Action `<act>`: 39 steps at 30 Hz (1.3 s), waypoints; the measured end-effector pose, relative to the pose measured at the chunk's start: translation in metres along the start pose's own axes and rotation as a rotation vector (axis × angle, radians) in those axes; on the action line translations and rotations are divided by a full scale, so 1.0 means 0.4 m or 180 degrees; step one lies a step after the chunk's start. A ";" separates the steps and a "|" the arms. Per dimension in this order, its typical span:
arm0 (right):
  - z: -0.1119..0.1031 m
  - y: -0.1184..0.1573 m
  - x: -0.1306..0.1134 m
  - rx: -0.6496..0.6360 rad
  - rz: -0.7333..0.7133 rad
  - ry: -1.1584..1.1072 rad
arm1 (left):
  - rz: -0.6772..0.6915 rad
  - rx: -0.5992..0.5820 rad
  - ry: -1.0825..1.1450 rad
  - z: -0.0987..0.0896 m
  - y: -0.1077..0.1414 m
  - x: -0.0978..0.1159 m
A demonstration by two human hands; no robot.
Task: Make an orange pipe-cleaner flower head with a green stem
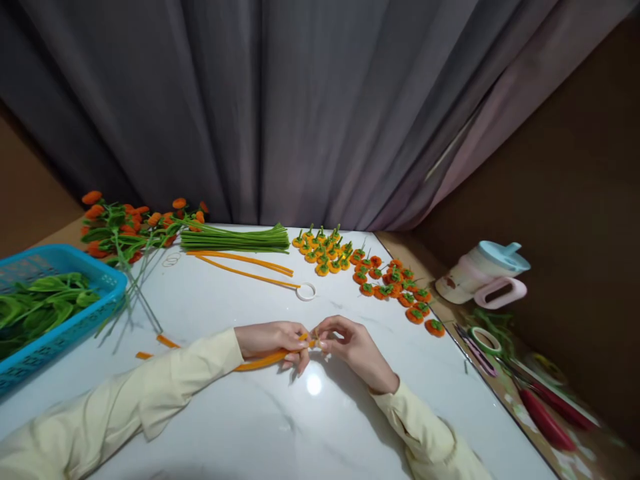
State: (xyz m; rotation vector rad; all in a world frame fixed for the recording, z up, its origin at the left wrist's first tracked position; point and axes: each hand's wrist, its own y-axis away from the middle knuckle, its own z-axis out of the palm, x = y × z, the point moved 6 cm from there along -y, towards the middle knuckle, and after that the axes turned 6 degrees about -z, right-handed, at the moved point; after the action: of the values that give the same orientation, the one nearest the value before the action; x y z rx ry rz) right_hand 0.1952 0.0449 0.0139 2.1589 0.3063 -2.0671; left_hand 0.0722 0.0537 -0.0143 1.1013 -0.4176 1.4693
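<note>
Orange chenille stems [263,363] run under my left forearm and up through the fingers of my left hand [280,341], which is closed around them near one end. At that end the fingertips of my right hand [353,347] pinch the stems' tips, close against the left fingertips. A thin pale strand seems to stand up between the two hands, too small to make out. Behind the hands lie more orange chenille stems [245,261] and a small white ring [306,292], which one stem's end touches.
Green stems [235,238] lie bundled at the back, beside orange flowers [130,220]. A blue basket [113,283] of green leaves stands left. Yellow flower heads [323,250] and orange flower heads [393,283] spread back right. A cup [475,273], scissors [477,350] and red-handled pliers [547,417] lie right.
</note>
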 end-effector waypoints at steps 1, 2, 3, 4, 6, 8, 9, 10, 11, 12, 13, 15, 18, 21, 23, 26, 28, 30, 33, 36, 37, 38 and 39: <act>0.001 0.001 0.003 -0.0020 0.0050 -0.0001 | -0.0001 0.0002 0.0019 0.001 0.003 0.000; 0.002 0.001 0.005 -0.0024 0.0094 -0.0015 | -0.0010 0.0006 0.0045 0.002 0.005 0.001; 0.004 0.001 0.008 -0.0021 0.0125 -0.0035 | -0.0014 0.0014 0.0084 0.003 0.006 0.002; 0.006 0.002 0.011 -0.0025 0.0136 -0.0054 | -0.0014 0.0021 0.0126 0.003 0.008 0.004; 0.014 0.004 0.018 -0.0064 0.0146 -0.0086 | -0.0040 0.0027 0.0194 0.003 0.009 0.006; 0.022 0.007 0.029 -0.0087 0.0175 -0.0114 | -0.0058 0.0061 0.0231 0.000 0.010 0.006; 0.025 0.008 0.034 -0.0084 0.0197 -0.0131 | -0.0051 0.0090 0.0231 -0.003 0.010 0.005; 0.028 0.009 0.039 -0.0074 0.0221 -0.0164 | -0.0035 0.0118 0.0230 -0.006 0.010 0.004; 0.031 0.010 0.042 -0.0072 0.0249 -0.0220 | -0.0007 0.0139 0.0231 -0.009 0.011 0.003; 0.034 0.011 0.044 -0.0081 0.0284 -0.0301 | 0.0025 0.0150 0.0230 -0.011 0.011 0.003; 0.037 0.011 0.045 -0.0104 0.0332 -0.0402 | 0.0054 0.0152 0.0223 -0.012 0.012 0.002; 0.043 0.011 0.046 -0.0168 0.0448 -0.0616 | 0.0098 0.0171 0.0202 -0.015 0.013 0.000; 0.051 0.013 0.043 -0.0311 0.0564 -0.0785 | 0.0129 0.0236 0.0189 -0.019 0.013 0.001; 0.059 0.019 0.039 -0.0549 0.0632 -0.0694 | 0.0229 0.0335 0.0339 -0.024 0.012 0.009; 0.067 0.026 0.035 -0.0805 0.0671 -0.0572 | 0.0335 0.0393 0.0490 -0.028 0.013 0.017; 0.082 0.036 0.023 -0.1241 0.0646 -0.0427 | 0.0408 0.0436 0.0567 -0.028 0.015 0.027; 0.087 0.039 0.014 -0.1397 0.0552 -0.0346 | 0.0441 0.0490 0.0457 -0.028 0.016 0.031; 0.086 0.038 0.011 -0.1406 0.0473 -0.0283 | 0.0483 0.0544 0.0268 -0.026 0.016 0.032; 0.081 0.036 0.015 -0.1296 0.0415 -0.0310 | 0.0509 0.0629 0.0073 -0.024 0.015 0.031; 0.076 0.035 0.017 -0.1214 0.0355 -0.0468 | 0.0515 0.0730 0.0108 -0.023 0.016 0.032; 0.074 0.034 0.018 -0.1169 0.0364 -0.0551 | 0.0506 0.0752 0.0145 -0.022 0.017 0.032; 0.071 0.034 0.018 -0.1114 0.0401 -0.0653 | 0.0485 0.0757 0.0187 -0.021 0.017 0.032; 0.068 0.033 0.019 -0.1043 0.0453 -0.0773 | 0.0463 0.0751 0.0243 -0.021 0.018 0.032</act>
State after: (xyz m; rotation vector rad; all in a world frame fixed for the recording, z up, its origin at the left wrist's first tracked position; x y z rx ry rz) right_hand 0.1722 0.0262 0.0045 1.6755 0.4153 -2.0083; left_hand 0.0640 0.0656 -0.0057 1.2160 -0.2800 1.7164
